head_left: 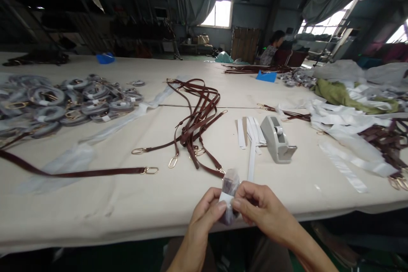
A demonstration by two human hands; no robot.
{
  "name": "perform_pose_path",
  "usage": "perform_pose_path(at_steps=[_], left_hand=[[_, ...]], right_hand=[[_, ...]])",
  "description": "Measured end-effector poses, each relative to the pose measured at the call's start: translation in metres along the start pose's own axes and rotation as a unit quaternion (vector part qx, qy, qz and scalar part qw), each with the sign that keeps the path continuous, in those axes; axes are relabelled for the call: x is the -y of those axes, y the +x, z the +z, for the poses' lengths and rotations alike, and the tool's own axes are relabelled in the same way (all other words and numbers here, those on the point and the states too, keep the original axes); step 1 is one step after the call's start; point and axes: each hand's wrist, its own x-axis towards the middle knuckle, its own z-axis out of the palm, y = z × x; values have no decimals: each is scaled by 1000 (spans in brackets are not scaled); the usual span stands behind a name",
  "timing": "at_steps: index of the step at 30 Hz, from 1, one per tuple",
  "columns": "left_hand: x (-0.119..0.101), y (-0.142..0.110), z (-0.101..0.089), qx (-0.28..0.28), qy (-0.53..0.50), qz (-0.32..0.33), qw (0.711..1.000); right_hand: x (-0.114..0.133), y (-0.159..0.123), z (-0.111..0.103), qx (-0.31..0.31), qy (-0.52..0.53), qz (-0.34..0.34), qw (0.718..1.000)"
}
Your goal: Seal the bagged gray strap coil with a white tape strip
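At the table's front edge, a coiled brown strap wrapped in clear plastic (pixel 230 182) stands on end between my hands. A white paper band (pixel 225 198) goes across its middle. My left hand (pixel 207 212) is closed round the coil from the left, its thumb pressing on the band. My right hand (pixel 258 206) is closed too, thumb and finger pinching at the band's right edge; the fingertips are partly hidden. Just beyond lies a pile of loose brown leather straps (pixel 200 123) with gold oval clips. A grey tape dispenser (pixel 277 140) stands to the right, beside white paper strips (pixel 251 131).
Many wrapped strap coils (pixel 47 95) are heaped at the left. One long strap (pixel 95 173) lies in front of them. White wrapping sheets (pixel 338 123) and more straps (pixel 379 144) pile up at the right. Blue pieces (pixel 266 76) stand farther back. A person (pixel 269 54) is in the background.
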Motion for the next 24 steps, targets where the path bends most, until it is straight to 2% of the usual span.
perform_pose_path(at_steps=[5, 10, 15, 19, 24], left_hand=[[1, 0, 3, -6, -13, 43, 999], [4, 5, 6, -32, -24, 21, 999], [8, 7, 4, -68, -42, 26, 996], [11, 6, 2, -43, -63, 5, 997], [9, 6, 0, -34, -105, -19, 994]], right_hand=[[2, 1, 2, -14, -28, 5, 999], [-6, 1, 5, -13, -2, 21, 1000], [-15, 1, 10, -20, 39, 36, 998], [-17, 4, 10, -39, 56, 49, 996], [-19, 5, 9, -26, 56, 54, 997]])
